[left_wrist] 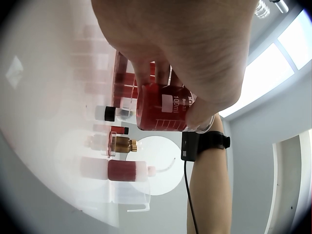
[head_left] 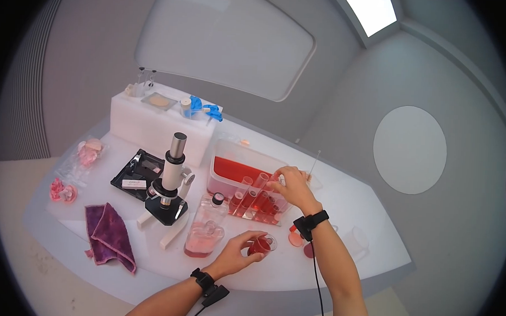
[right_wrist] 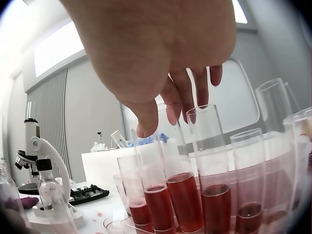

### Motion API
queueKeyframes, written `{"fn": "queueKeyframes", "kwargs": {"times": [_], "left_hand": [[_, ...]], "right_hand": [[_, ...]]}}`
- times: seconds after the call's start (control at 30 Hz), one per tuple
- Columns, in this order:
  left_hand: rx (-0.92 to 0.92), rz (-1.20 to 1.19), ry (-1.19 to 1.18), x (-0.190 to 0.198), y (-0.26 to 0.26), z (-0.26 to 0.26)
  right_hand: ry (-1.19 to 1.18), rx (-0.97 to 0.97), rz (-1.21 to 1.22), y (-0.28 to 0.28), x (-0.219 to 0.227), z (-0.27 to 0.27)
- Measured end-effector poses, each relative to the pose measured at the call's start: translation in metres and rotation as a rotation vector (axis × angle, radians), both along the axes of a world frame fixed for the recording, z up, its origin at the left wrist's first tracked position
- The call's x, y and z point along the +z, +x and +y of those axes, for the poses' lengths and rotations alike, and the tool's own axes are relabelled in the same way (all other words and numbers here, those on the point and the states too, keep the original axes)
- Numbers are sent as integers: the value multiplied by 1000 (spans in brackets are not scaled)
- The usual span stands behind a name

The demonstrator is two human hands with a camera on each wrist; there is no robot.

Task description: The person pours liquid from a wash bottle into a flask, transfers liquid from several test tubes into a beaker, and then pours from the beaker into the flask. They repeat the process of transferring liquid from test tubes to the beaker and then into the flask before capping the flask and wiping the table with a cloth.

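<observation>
A small glass beaker (left_wrist: 165,109) of red liquid, marked 100 ml, is gripped in my left hand (head_left: 238,255) near the table's front. It is tilted in the head view. My right hand (head_left: 294,188) is over the row of test tubes (right_wrist: 209,200), thumb and fingers pointing down. Between thumb and index finger it pinches the top of one tilted test tube (right_wrist: 185,200) holding red liquid, which sits slightly higher than its neighbours. Several tubes hold red liquid to differing levels in a clear rack (head_left: 256,217). The rack stands before a clear tub (head_left: 218,185) of red liquid.
Left of the beaker stands a clear bottle (head_left: 190,248) with pink liquid; behind it is a black-capped bottle (head_left: 210,212). A microscope (head_left: 173,180), black tray (head_left: 129,175) and purple cloth (head_left: 111,239) lie further left. Blue gloves (head_left: 212,112) rest on a white block (head_left: 147,122). Small containers stand right.
</observation>
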State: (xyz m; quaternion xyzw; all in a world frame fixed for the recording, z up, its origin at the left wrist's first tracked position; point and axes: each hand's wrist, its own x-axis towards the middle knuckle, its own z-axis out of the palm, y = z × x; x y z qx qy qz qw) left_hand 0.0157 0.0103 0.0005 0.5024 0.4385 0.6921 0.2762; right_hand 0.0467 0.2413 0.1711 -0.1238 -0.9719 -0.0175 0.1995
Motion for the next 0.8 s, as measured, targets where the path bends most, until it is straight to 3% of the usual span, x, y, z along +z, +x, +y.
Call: {"fn": "queueKeyframes", "kwargs": {"times": [0.33, 0.53, 0.67, 0.8], "left_hand": [[29, 37, -39, 0, -1, 1], [32, 89, -61, -3, -2, 2], [27, 92, -62, -6, -2, 4], [64, 168, -89, -9, -2, 7]], "right_hand": [[20, -27, -80, -2, 0, -10], [115, 60, -59, -10, -40, 18], [112, 24, -109, -10, -33, 11], [3, 39, 3, -14, -23, 3]]}}
